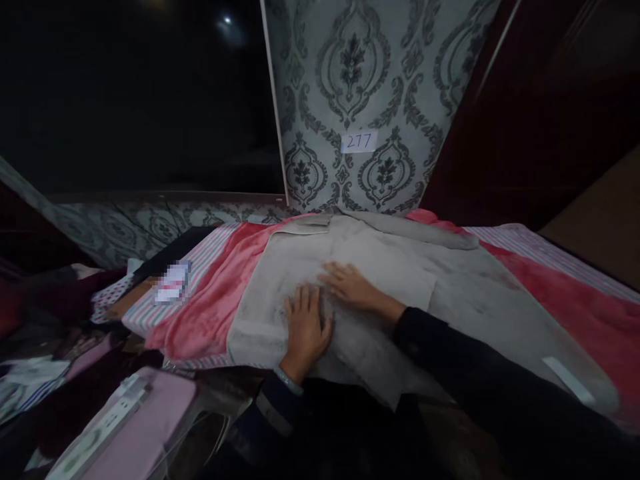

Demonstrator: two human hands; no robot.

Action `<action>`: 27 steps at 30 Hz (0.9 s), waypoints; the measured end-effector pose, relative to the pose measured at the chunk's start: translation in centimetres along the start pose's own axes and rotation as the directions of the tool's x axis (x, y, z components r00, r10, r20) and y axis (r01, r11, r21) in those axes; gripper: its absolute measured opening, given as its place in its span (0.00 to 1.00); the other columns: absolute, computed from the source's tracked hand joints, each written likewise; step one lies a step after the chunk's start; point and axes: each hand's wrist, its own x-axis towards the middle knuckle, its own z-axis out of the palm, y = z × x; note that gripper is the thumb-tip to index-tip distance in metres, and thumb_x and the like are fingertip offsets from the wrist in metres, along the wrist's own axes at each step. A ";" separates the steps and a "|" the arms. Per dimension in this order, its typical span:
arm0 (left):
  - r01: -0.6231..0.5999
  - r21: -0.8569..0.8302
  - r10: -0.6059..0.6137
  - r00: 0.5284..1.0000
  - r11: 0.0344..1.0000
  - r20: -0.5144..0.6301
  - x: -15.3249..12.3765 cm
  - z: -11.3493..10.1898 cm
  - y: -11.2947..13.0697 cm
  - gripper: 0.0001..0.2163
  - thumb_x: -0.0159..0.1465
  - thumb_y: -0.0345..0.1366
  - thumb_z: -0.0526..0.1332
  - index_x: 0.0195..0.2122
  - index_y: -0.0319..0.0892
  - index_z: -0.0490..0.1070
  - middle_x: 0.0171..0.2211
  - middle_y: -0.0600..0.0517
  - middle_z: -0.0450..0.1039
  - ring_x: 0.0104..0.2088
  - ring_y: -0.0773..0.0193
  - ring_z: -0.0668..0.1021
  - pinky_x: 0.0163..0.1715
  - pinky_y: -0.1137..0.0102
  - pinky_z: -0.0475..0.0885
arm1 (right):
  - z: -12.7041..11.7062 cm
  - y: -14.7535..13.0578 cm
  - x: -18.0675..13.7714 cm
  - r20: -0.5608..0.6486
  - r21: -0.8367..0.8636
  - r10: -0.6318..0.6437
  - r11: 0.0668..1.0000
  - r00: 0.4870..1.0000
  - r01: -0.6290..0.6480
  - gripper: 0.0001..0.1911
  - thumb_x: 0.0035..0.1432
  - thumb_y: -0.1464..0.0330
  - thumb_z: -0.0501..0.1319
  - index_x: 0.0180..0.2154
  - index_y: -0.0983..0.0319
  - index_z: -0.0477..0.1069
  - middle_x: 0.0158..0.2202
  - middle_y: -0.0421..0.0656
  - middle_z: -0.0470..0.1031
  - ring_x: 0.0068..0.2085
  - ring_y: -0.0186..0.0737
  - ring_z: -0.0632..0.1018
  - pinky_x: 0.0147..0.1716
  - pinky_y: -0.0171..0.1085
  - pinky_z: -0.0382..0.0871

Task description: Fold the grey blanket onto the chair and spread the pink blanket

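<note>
A large grey garment point(380, 257), which looks like a coat or jacket, lies spread over a pink plush blanket point(225, 280). Flat on its lower left part rests my left hand point(306, 327), fingers spread and pointing away from me. My right hand point(353, 287) reaches in from the right and lies on the cloth just beyond the left one, fingers stretched to the left. Neither hand holds anything. One sleeve stretches to the right along the far edge, and a lower corner hangs over the near edge. A pale strip point(567, 380) lies on the garment's right part.
Striped cloth point(213, 243) shows under the blanket. At lower left, a power strip point(107, 420) sits on a pink surface point(170, 400) beside piled clothes. Behind are a large dark screen point(140, 100) and patterned wallpaper point(310, 67) with a paper marked 277 point(359, 141). A brown panel point(600, 213) stands right.
</note>
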 end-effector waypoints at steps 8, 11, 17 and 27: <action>-0.002 0.098 -0.001 1.000 0.995 0.023 -0.9 2.0 -0.8 0.24 0.68 0.41 0.58 0.65 0.40 0.68 0.67 0.34 0.64 0.67 0.39 0.65 0.64 0.40 0.58 | 1.6 6.1 2.4 0.016 0.021 0.103 0.994 0.995 -0.104 0.30 0.74 0.53 0.42 0.72 0.51 0.53 0.74 0.43 0.50 0.73 0.51 0.51 0.69 0.60 0.48; 0.009 0.074 -0.009 1.000 0.997 0.006 -1.0 2.2 -0.9 0.24 0.68 0.40 0.58 0.65 0.42 0.68 0.67 0.36 0.63 0.67 0.40 0.65 0.65 0.41 0.57 | 1.5 11.1 2.7 0.033 0.021 0.245 0.969 0.969 -0.246 0.30 0.73 0.54 0.42 0.71 0.50 0.56 0.74 0.42 0.51 0.73 0.51 0.54 0.68 0.59 0.53; 0.003 0.063 -0.002 1.000 0.998 -0.009 -1.3 2.8 -1.3 0.26 0.66 0.40 0.58 0.66 0.43 0.67 0.69 0.37 0.62 0.69 0.41 0.63 0.66 0.40 0.56 | 1.5 16.2 2.8 0.043 0.042 0.429 0.902 0.902 -0.430 0.30 0.73 0.56 0.39 0.71 0.52 0.57 0.72 0.42 0.56 0.71 0.51 0.59 0.65 0.56 0.61; -0.005 0.070 0.007 1.000 0.998 -0.025 -1.2 2.7 -1.3 0.25 0.66 0.39 0.58 0.65 0.42 0.68 0.68 0.36 0.63 0.68 0.41 0.64 0.66 0.41 0.57 | 1.9 7.6 4.4 -0.018 -0.010 0.169 0.985 0.985 -0.170 0.32 0.73 0.51 0.41 0.72 0.52 0.54 0.74 0.45 0.48 0.74 0.50 0.51 0.69 0.60 0.46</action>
